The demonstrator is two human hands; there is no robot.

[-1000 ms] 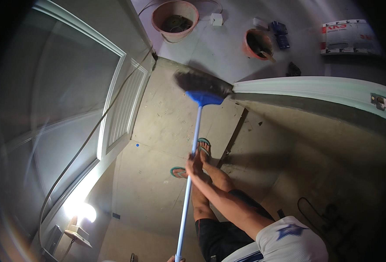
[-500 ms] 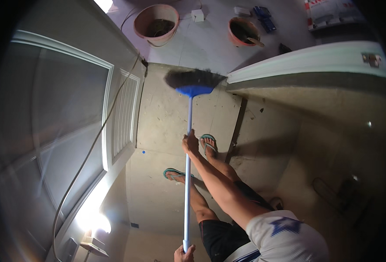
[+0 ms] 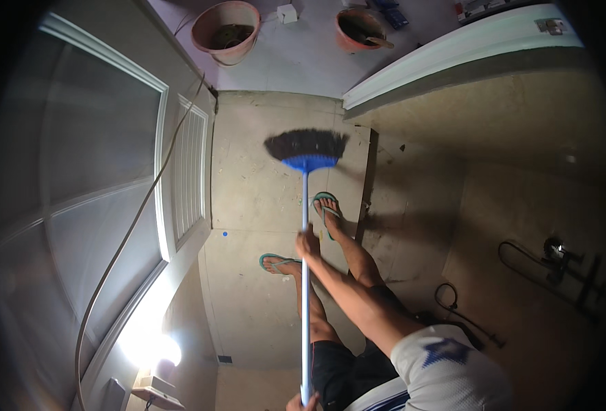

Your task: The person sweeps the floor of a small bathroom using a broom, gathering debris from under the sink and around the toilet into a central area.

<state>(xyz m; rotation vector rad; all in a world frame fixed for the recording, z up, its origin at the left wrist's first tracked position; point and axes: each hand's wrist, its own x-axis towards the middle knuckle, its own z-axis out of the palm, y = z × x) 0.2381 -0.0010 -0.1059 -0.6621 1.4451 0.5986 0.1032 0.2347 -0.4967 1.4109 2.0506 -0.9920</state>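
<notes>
A long-handled broom (image 3: 305, 288) with a pale blue handle stretches away from me, its blue head fitted with dark bristles (image 3: 307, 144) over the tiled floor (image 3: 248, 164). Midway along the handle, my right hand (image 3: 307, 244) is wrapped round it. At the lower edge, my left hand (image 3: 301, 403) grips the handle's near end and is partly cut off by the picture. Small bits of debris lie scattered on the floor around the broom head. My feet, in green flip-flops (image 3: 325, 199), stand on either side of the handle.
To the left is a panelled door (image 3: 104, 137) with a cable (image 3: 135, 226) hanging across it, and a bright lamp (image 3: 153, 353) below. Beyond the doorway stand two reddish buckets (image 3: 226, 56) and a small white box (image 3: 287, 14). A wall (image 3: 467, 103) and a hose fixture (image 3: 555, 257) are at right.
The broom head has come back from the doorway threshold toward my feet, and both hands have moved nearer to me with the handle. My view has shifted slightly.
</notes>
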